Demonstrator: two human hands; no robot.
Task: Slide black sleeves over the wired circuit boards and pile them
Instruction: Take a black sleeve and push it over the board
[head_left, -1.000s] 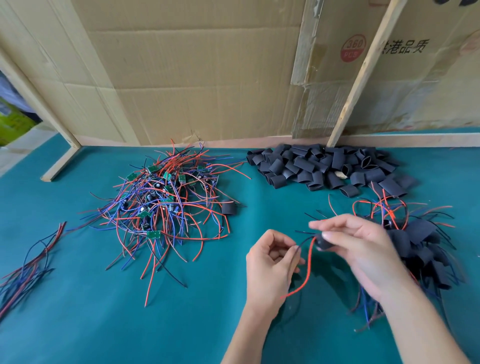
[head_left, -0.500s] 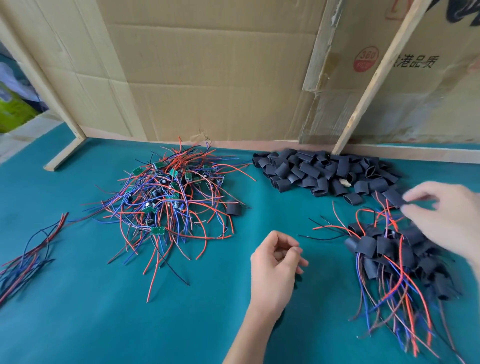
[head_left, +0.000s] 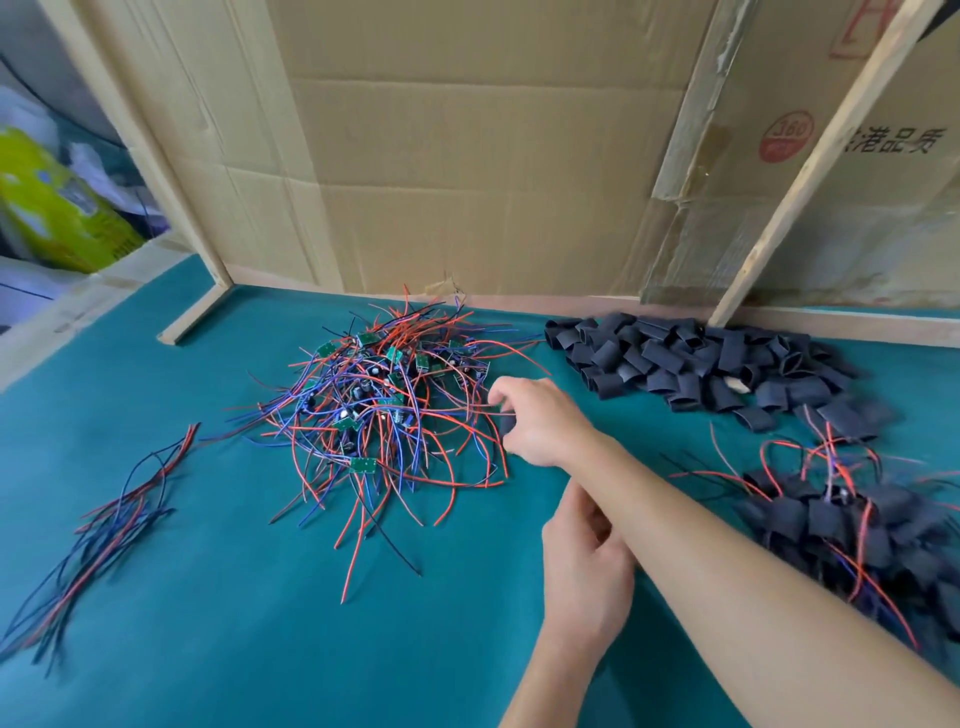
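Right hand (head_left: 545, 421): reaches across the body to the right edge of the tangle of wired boards, near the middle of the table; fingers curled, a black sleeve (head_left: 508, 425) pinched under them beside the red wires.
Right forearm: runs from the near right corner diagonally over the left hand.
Left hand (head_left: 584, 561): low toward the near edge, partly hidden under the right forearm; fingers loosely bent, and whether it holds anything cannot be told.
Wired circuit boards (head_left: 384, 405): a loose heap in the middle of the table toward the far edge, small green boards with red, blue and black wires spreading out all round.
Pile of black sleeves (head_left: 701, 364): empty flattened tubes heaped along the far edge, right of the heap of boards and apart from it.
Finished pile (head_left: 857, 525): at the right edge, black-sleeved boards with red and blue wires sticking out; blurred.
Loose wires (head_left: 98, 530): a bundle of red, blue and black strands near the left edge, well apart from the heap.
Table (head_left: 234, 623): covered in teal cloth.
Cardboard wall (head_left: 467, 182): stands along the far edge, with wooden battens (head_left: 810, 166) leaning against it.
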